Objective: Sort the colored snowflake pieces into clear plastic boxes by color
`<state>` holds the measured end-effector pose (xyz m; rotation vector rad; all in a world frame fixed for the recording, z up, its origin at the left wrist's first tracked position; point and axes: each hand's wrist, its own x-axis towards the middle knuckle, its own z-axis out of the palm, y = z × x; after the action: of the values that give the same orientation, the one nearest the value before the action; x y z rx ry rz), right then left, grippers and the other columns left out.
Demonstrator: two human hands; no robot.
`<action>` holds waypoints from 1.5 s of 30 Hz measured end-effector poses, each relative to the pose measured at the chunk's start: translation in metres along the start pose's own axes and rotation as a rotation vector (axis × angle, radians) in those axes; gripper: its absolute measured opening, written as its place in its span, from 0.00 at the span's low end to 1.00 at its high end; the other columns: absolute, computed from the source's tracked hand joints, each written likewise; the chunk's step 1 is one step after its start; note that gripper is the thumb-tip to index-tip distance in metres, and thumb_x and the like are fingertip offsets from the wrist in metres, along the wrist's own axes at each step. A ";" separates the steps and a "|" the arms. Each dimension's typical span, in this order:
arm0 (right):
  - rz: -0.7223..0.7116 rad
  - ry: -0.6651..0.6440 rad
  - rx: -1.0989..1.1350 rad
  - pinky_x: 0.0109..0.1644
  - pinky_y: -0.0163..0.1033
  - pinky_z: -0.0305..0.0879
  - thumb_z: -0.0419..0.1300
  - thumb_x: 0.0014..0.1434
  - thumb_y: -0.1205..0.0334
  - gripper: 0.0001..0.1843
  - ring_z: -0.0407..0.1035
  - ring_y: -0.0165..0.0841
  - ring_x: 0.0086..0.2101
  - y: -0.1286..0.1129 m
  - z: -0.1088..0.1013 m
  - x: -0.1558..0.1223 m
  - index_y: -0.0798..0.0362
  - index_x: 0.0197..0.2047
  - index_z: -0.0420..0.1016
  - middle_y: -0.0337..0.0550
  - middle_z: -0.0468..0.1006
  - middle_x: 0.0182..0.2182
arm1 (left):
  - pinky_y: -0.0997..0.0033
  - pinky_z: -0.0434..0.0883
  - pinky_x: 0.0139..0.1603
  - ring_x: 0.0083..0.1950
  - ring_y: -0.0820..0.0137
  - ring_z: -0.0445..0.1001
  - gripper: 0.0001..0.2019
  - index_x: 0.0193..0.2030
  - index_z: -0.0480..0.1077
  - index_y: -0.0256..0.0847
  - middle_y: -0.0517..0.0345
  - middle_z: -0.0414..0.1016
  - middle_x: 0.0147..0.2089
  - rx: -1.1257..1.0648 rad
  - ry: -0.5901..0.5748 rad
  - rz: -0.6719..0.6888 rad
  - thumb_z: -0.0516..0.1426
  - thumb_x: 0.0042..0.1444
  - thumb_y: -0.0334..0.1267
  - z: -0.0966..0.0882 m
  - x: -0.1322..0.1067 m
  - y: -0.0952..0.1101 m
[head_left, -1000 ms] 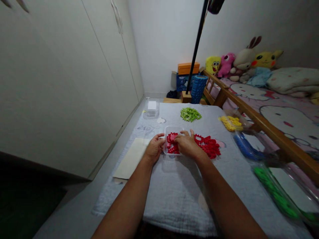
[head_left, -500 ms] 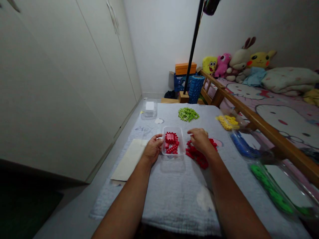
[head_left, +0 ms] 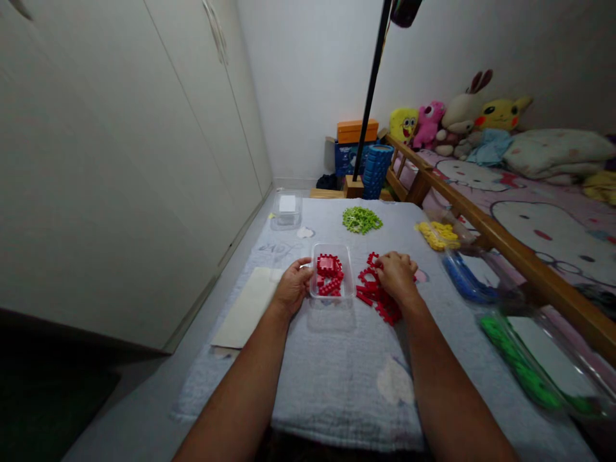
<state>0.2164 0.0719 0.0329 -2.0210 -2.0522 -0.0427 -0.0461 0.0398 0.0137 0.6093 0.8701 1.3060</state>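
My left hand (head_left: 292, 287) is closed on the left rim of a clear plastic box (head_left: 350, 273), thumb against its side. Inside the box lie several red interlocking toy pieces (head_left: 330, 274), one of them a square, stacked frame at the top. To the right, my right hand (head_left: 397, 276) is over a loose pile of red toy pieces (head_left: 389, 311). Its fingertips are pinched at a small red toy piece (head_left: 372, 258) at the pile's far edge. The hand hides part of the pile.
Light green pieces (head_left: 362, 220) lie in a heap farther back. Another clear box (head_left: 287, 208) stands at the back left, and a cream sheet (head_left: 245, 311) lies at left. Boxes of yellow (head_left: 437, 235), blue (head_left: 466, 279) and green pieces (head_left: 517, 359) line the right side beside the bed rail (head_left: 481, 231).
My right hand has shifted slightly right and its fingers have come down to the red pile, with a red piece now showing at the fingertips. The left hand keeps its hold on the box.
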 end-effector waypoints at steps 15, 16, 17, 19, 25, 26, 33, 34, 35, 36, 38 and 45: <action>-0.354 0.053 0.126 0.65 0.59 0.40 0.60 0.62 0.65 0.11 0.54 0.47 0.58 -0.085 -0.016 0.002 0.47 0.42 0.84 0.48 0.75 0.54 | 0.75 0.70 0.27 0.26 0.73 0.75 0.25 0.47 0.68 0.39 0.64 0.75 0.28 -0.014 -0.004 0.008 0.68 0.40 0.34 0.002 0.001 -0.001; -0.348 0.034 0.109 0.65 0.59 0.40 0.60 0.61 0.66 0.11 0.54 0.47 0.58 -0.086 -0.014 0.003 0.47 0.42 0.84 0.49 0.74 0.54 | 0.76 0.70 0.27 0.26 0.73 0.75 0.25 0.47 0.68 0.39 0.64 0.75 0.28 -0.012 -0.001 0.007 0.68 0.41 0.34 0.001 0.001 -0.001; -0.344 0.023 0.099 0.65 0.59 0.40 0.60 0.61 0.66 0.12 0.54 0.48 0.58 -0.086 -0.013 0.004 0.48 0.43 0.84 0.49 0.74 0.55 | 0.75 0.70 0.27 0.26 0.73 0.75 0.25 0.47 0.68 0.39 0.64 0.75 0.28 -0.010 -0.001 0.005 0.68 0.41 0.34 0.001 0.001 -0.001; -0.340 0.027 0.102 0.65 0.58 0.42 0.60 0.61 0.67 0.13 0.54 0.47 0.59 -0.081 -0.011 0.004 0.48 0.46 0.83 0.49 0.73 0.56 | 0.75 0.71 0.27 0.26 0.72 0.75 0.25 0.47 0.68 0.39 0.63 0.76 0.29 -0.007 -0.004 0.005 0.68 0.41 0.35 0.000 0.002 -0.002; -0.281 0.120 0.161 0.61 0.52 0.51 0.60 0.60 0.66 0.13 0.58 0.47 0.57 -0.045 -0.018 0.002 0.47 0.47 0.82 0.49 0.74 0.56 | 0.76 0.70 0.27 0.26 0.73 0.75 0.24 0.47 0.68 0.39 0.63 0.76 0.30 -0.001 0.000 -0.002 0.68 0.42 0.34 0.000 0.001 -0.001; -0.259 0.123 0.158 0.60 0.52 0.52 0.60 0.60 0.66 0.13 0.59 0.47 0.56 -0.037 -0.020 0.001 0.47 0.47 0.82 0.49 0.74 0.56 | 0.76 0.70 0.26 0.26 0.73 0.75 0.24 0.47 0.68 0.39 0.63 0.76 0.30 -0.003 0.001 -0.002 0.68 0.42 0.34 0.000 0.001 -0.001; -0.065 0.009 0.074 0.54 0.48 0.55 0.56 0.63 0.64 0.14 0.65 0.45 0.51 0.001 -0.011 -0.011 0.49 0.47 0.81 0.49 0.78 0.51 | 0.76 0.69 0.26 0.26 0.73 0.75 0.24 0.48 0.68 0.39 0.64 0.75 0.28 -0.004 0.007 -0.001 0.68 0.41 0.33 -0.001 0.002 -0.002; -0.051 -0.023 0.047 0.53 0.48 0.55 0.56 0.63 0.63 0.15 0.65 0.45 0.51 0.001 -0.009 -0.013 0.49 0.48 0.81 0.49 0.78 0.51 | 0.77 0.69 0.27 0.26 0.73 0.75 0.24 0.47 0.69 0.39 0.64 0.75 0.28 -0.002 0.012 0.001 0.68 0.41 0.32 -0.001 0.002 -0.002; -0.046 -0.057 0.018 0.53 0.48 0.55 0.56 0.64 0.61 0.15 0.65 0.46 0.51 0.001 -0.007 -0.014 0.49 0.49 0.81 0.50 0.78 0.52 | 0.77 0.69 0.27 0.27 0.73 0.75 0.24 0.47 0.69 0.39 0.63 0.75 0.28 -0.003 0.017 0.003 0.67 0.41 0.32 -0.001 0.003 -0.002; -0.049 -0.091 -0.011 0.52 0.48 0.55 0.56 0.64 0.60 0.15 0.66 0.46 0.50 -0.001 -0.005 -0.016 0.50 0.50 0.80 0.50 0.78 0.52 | 0.77 0.70 0.27 0.27 0.73 0.75 0.24 0.47 0.69 0.39 0.63 0.75 0.29 -0.005 0.020 0.004 0.67 0.41 0.32 -0.001 0.003 -0.002; -0.064 -0.151 -0.059 0.52 0.48 0.54 0.55 0.64 0.59 0.16 0.66 0.47 0.51 -0.006 -0.002 -0.018 0.50 0.51 0.79 0.51 0.78 0.52 | 0.77 0.70 0.27 0.27 0.73 0.75 0.24 0.47 0.69 0.38 0.63 0.75 0.29 -0.010 0.024 0.006 0.67 0.41 0.32 0.000 0.003 -0.001; -0.073 -0.132 -0.061 0.52 0.49 0.54 0.56 0.64 0.61 0.18 0.66 0.46 0.51 -0.007 0.004 -0.019 0.52 0.55 0.76 0.52 0.78 0.51 | 0.77 0.69 0.26 0.25 0.75 0.73 0.24 0.47 0.68 0.39 0.64 0.75 0.28 -0.003 0.036 -0.009 0.67 0.41 0.32 0.001 0.002 0.000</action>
<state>0.2084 0.0543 0.0259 -2.0336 -2.2307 0.0146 -0.0450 0.0422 0.0135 0.5802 0.8987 1.3129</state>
